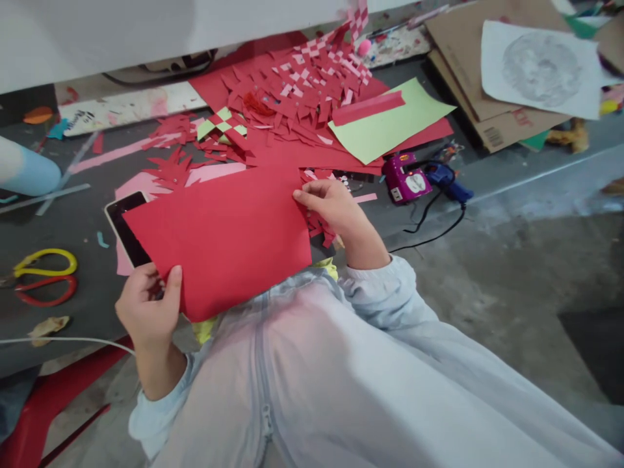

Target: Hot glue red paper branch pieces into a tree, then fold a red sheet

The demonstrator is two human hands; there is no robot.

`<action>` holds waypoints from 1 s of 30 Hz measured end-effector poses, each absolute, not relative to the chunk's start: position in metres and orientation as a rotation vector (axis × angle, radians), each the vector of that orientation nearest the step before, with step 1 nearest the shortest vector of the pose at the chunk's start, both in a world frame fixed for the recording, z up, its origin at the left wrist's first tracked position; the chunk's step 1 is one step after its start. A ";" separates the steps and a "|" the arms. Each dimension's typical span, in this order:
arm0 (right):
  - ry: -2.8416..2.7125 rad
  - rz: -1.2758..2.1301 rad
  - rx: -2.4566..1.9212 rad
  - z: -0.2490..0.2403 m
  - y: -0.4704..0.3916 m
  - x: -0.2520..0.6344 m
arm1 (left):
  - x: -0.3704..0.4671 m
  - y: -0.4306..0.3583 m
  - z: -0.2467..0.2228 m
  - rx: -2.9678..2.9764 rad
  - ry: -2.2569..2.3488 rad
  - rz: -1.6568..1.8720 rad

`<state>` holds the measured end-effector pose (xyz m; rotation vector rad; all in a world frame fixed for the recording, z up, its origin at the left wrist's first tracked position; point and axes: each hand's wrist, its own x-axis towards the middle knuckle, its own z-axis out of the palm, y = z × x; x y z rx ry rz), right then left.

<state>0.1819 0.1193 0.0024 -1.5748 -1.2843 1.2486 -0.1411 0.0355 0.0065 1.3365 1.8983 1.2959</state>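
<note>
A sheet of red paper (229,240) is held up over the table's near edge, close to my body. My left hand (151,302) pinches its lower left edge, thumb on top and fingers underneath. At the upper right edge, my right hand (334,208) grips the sheet between thumb and fingers. Partly covered by the sheet's left corner lies a smartphone (127,227) on pink paper (124,265). Behind the sheet spreads a heap of cut red paper pieces (287,97), some woven with pink into checks.
Scissors (49,276) with yellow and red handles lie at the left, below a white and blue cylinder (24,166). To the right are a light green sheet (390,123), a purple stapler-like device (405,179), a blue glue gun (448,182) with a cord, and cardboard (468,58) under a drawing (541,68).
</note>
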 end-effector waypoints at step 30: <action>-2.274 0.592 -1.045 0.024 0.045 0.156 | -0.028 0.010 -0.025 0.474 1.354 1.464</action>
